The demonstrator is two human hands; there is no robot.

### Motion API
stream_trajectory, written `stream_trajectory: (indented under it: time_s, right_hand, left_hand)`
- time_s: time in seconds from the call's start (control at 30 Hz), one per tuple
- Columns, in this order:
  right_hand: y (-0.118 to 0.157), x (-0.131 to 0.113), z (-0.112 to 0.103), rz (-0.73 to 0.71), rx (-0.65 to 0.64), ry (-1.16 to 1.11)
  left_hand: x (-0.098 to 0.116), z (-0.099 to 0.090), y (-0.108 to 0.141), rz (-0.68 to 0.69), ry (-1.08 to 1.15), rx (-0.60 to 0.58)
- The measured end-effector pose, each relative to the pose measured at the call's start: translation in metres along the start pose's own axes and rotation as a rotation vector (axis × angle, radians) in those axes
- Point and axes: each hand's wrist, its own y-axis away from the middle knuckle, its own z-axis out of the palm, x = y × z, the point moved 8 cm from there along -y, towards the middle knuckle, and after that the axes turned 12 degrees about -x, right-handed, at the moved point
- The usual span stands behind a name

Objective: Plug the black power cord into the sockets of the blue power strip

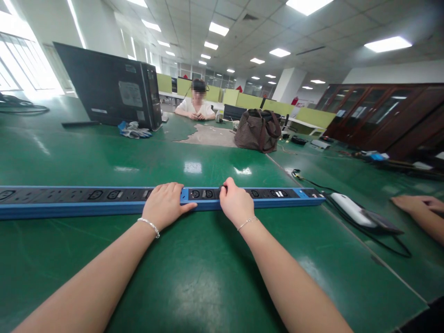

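Note:
A long blue power strip (204, 203) with a black face and several sockets lies across the green table (194, 277), running out of view at the left. My left hand (164, 203) rests over the strip left of centre, its fingers wrapped over the far edge and its thumb along the near blue side. My right hand (236, 201) is closed in a pinch on a small black piece (225, 188) at the strip's sockets. Its fingertips partly hide the piece, so its shape cannot be made out. Bare sockets show between the hands and to the right.
Behind the strip stand a black computer case (114, 90), gloves (134, 130) and a brown bag (258, 131). A person (196, 106) sits at the far side. At the right lie a white device (352, 210) with a black cable and another person's hands (412, 203).

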Motion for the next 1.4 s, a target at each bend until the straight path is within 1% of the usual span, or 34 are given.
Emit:
stream_trajectory:
  time_s: [0.17,0.33,0.43,0.57,0.67,0.77,0.83,0.9,1.0,1.13,1.2,1.4]
  right_hand:
    - [0.003,-0.009,0.0,0.0,0.031,0.081]
    - [0.003,-0.008,-0.001,0.005,0.022,0.048]
    - [-0.003,0.0,-0.001,0.013,0.005,-0.022]
    - [-0.017,0.017,0.001,-0.021,-0.07,-0.167]
    - [-0.022,0.024,0.003,-0.036,-0.098,-0.208]
    - [-0.015,0.018,0.0,-0.029,-0.052,-0.153]
    - [-0.007,0.01,-0.003,-0.018,-0.004,-0.072]
    - [-0.002,0.002,-0.005,-0.003,0.016,0.005]
    - [-0.003,-0.002,-0.003,0.003,-0.025,0.032]
    - [-0.013,0.0,0.0,-0.007,-0.116,-0.016]
    - [-0.016,0.001,0.003,-0.014,-0.14,-0.017]
    - [-0.012,-0.007,0.009,-0.055,-0.108,0.062]
  left_hand:
    - [0.0,0.0,0.0,-0.001,-0.01,0.0]
    - [0.0,0.001,-0.001,-0.002,-0.012,-0.014]
    - [0.001,0.001,-0.001,0.001,-0.016,-0.016]
    - [0.0,0.001,-0.001,-0.002,-0.015,-0.015]
    - [-0.001,0.001,0.0,-0.003,-0.014,-0.014]
    - [0.0,0.001,0.0,-0.001,-0.013,-0.015]
    - [0.0,0.001,0.0,0.001,-0.011,-0.015]
    - [0.0,0.001,0.0,0.0,-0.011,-0.016]
    - [0.0,0.001,0.0,-0.008,-0.007,-0.025]
    - [0.0,0.001,0.0,-0.014,0.007,-0.031]
    - [-0.001,0.002,0.0,-0.017,0.015,-0.036]
    - [0.0,0.0,0.0,-0.005,0.009,-0.022]
